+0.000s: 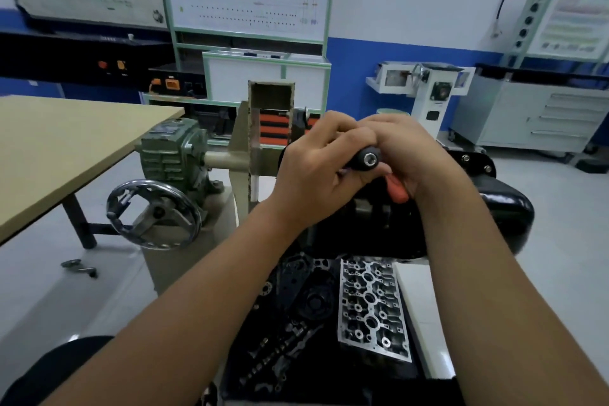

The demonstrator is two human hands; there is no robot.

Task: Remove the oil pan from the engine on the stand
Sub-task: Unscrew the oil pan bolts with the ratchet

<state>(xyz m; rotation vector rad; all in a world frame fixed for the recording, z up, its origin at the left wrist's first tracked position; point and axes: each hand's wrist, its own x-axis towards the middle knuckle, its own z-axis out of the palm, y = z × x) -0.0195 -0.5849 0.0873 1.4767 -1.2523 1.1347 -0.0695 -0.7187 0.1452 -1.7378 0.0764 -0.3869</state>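
Both hands meet over the engine: left hand [316, 161] curls round a black tool [366, 160], right hand [407, 155] grips its orange handle [395, 189]. Black pan [504, 208] sits bolted beneath them. Best seat the socket squarely before turning each bolt [465, 157].

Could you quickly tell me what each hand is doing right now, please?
Left hand: closed around the black tool head.
Right hand: closed on the same tool, whose orange handle shows below it.

The handwheel [154, 213] sits left of the oil pan [504, 208], table [66, 148] further left.
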